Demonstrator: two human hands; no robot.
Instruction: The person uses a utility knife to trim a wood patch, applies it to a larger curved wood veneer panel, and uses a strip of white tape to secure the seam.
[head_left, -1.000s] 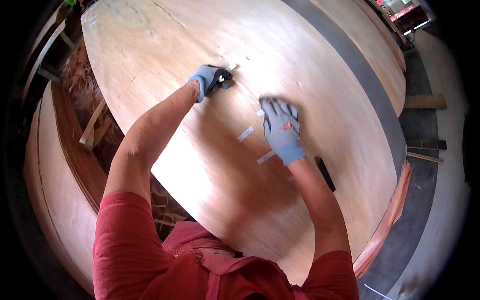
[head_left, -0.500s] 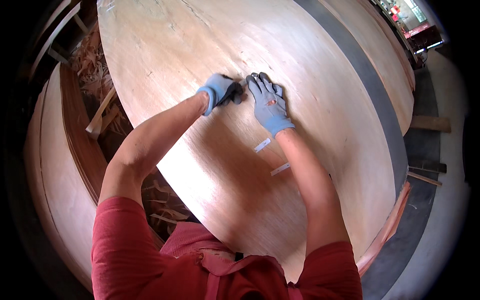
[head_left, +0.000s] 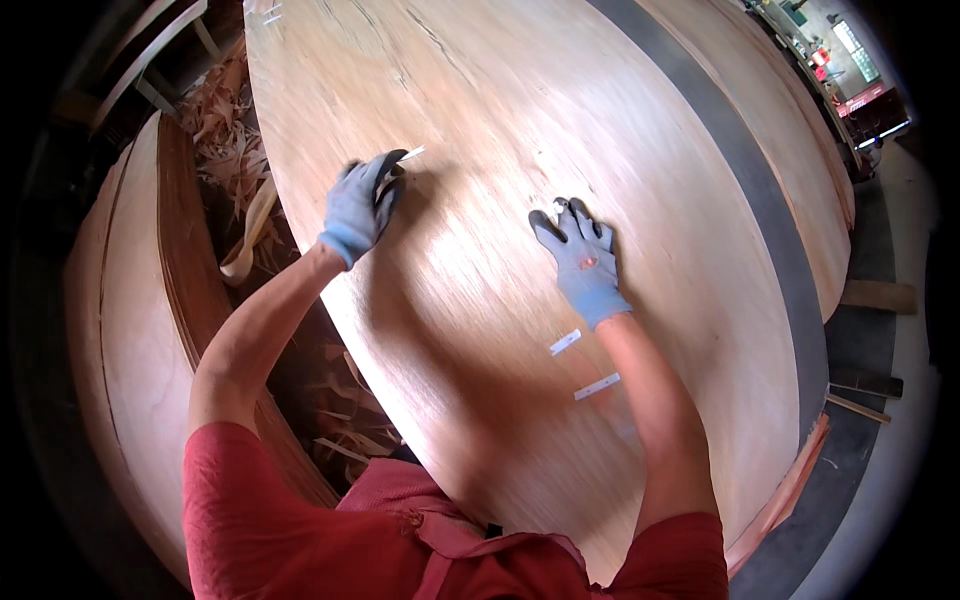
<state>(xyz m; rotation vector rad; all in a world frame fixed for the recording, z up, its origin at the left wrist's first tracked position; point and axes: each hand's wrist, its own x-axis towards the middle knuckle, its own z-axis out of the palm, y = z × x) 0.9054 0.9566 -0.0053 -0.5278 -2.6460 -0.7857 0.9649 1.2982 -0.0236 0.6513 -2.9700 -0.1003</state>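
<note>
A large pale wood veneer sheet (head_left: 480, 230) lies under both my hands. My left hand (head_left: 362, 208), in a grey-blue glove with dark fingertips, is raised over its left part, thumb and fingers closed on a small white strip of tape (head_left: 414, 153). My right hand (head_left: 584, 256), gloved alike with a worn hole on its back, rests on the sheet with fingers spread. Something small and pale shows at its fingertips, too small to name. Below that hand, a short white tape piece (head_left: 566, 342) and a longer tape piece (head_left: 597, 387) stick to the veneer.
Left of the sheet, wood shavings (head_left: 222, 115) and scraps lie in a gap beside a stack of veneer (head_left: 130, 260). A dark grey band (head_left: 735, 150) runs along the right, with more wood sheets (head_left: 790, 170) past it. Wooden bars (head_left: 878, 296) jut out at right.
My left hand has moved away from the right hand, leftward, and now shows a white tape strip in its fingers. The right hand's fingers have spread. The whole view has shifted slightly.
</note>
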